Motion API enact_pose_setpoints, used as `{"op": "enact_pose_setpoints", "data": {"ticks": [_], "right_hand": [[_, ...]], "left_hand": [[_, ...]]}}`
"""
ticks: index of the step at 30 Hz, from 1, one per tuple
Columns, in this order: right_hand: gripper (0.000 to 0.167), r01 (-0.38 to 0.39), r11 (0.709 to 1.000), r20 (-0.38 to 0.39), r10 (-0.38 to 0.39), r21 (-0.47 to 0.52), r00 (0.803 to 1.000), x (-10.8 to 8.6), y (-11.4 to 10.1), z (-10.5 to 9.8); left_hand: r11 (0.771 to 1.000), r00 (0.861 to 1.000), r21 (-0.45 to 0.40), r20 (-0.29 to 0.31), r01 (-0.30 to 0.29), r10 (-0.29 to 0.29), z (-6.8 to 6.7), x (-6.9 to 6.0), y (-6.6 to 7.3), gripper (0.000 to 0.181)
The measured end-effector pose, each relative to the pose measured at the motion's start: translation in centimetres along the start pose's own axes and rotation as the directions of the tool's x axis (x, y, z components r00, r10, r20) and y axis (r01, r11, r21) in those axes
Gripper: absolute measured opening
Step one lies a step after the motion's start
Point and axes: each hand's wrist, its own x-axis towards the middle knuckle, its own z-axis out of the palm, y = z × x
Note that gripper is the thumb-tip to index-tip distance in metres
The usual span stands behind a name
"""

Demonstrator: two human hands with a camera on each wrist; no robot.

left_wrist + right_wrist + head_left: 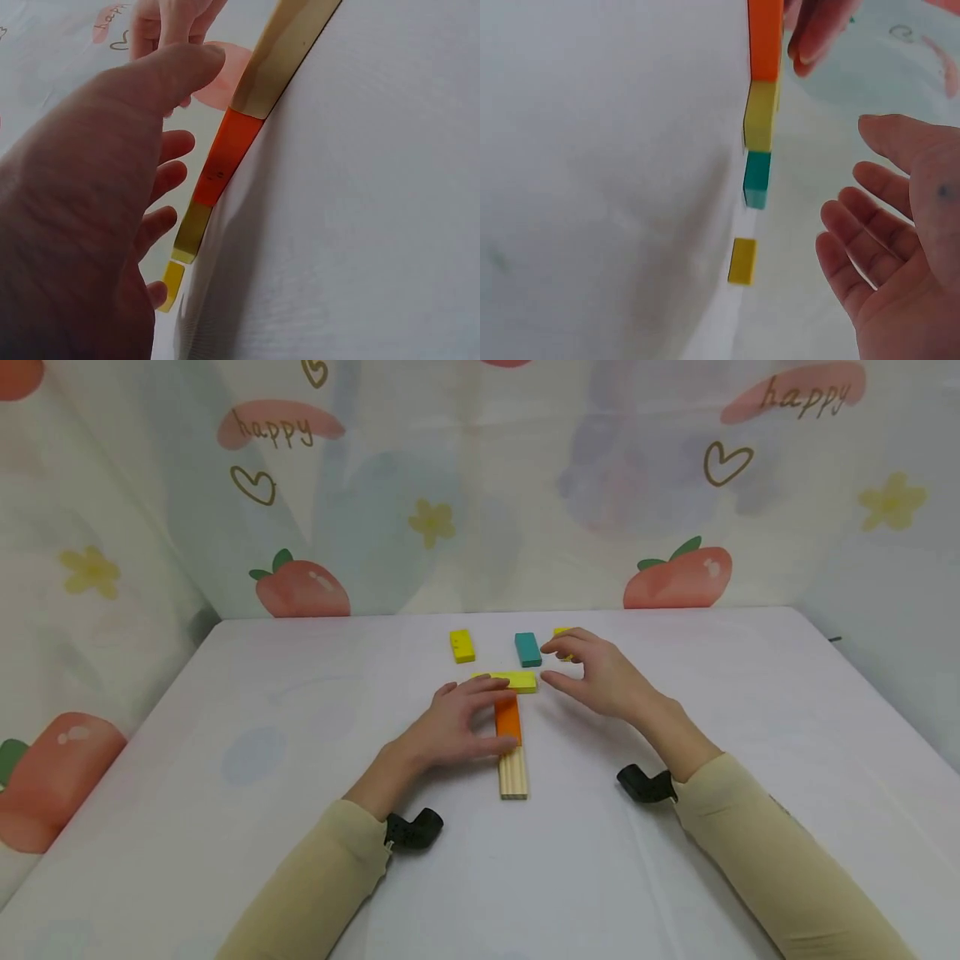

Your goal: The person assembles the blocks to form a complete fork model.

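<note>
My left hand (461, 722) hovers over an orange block (510, 722), fingers spread and holding nothing. The orange block lies end to end with plain wood pieces (513, 777) nearer me. Across its far end sits a yellow block (521, 682), partly behind my left fingertips. My right hand (603, 672) is in the air, right of that block, its fingers loosely bent around nothing. Beyond lie a teal block (528, 649) and a yellow block (462, 646). Another yellow block (561, 631) is mostly hidden by my right fingers. In the right wrist view, the right hand (900, 232) is apart from the blocks.
A white cloth covers the table (300, 710). Behind it hangs a printed curtain (487, 527) with fruit, flowers and lettering. Black wrist devices (416, 829) stick out by both sleeves.
</note>
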Motion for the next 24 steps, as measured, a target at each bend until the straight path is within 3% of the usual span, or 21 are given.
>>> {"op": "enact_pose_setpoints", "data": {"ticks": [11,24], "right_hand": [[0.041,-0.119,0.993,-0.011,0.119,0.006,0.993,2.4,2.3,-0.3],[0.045,-0.16,0.987,0.001,0.16,-0.005,0.987,3.6,4.4,-0.9]], "left_hand": [[0.999,0.999,0.04,0.033,-0.025,0.024,0.1,-0.1,0.1,0.071],[0.998,0.999,0.055,0.041,-0.019,0.017,0.0,-0.1,0.1,0.072]]}}
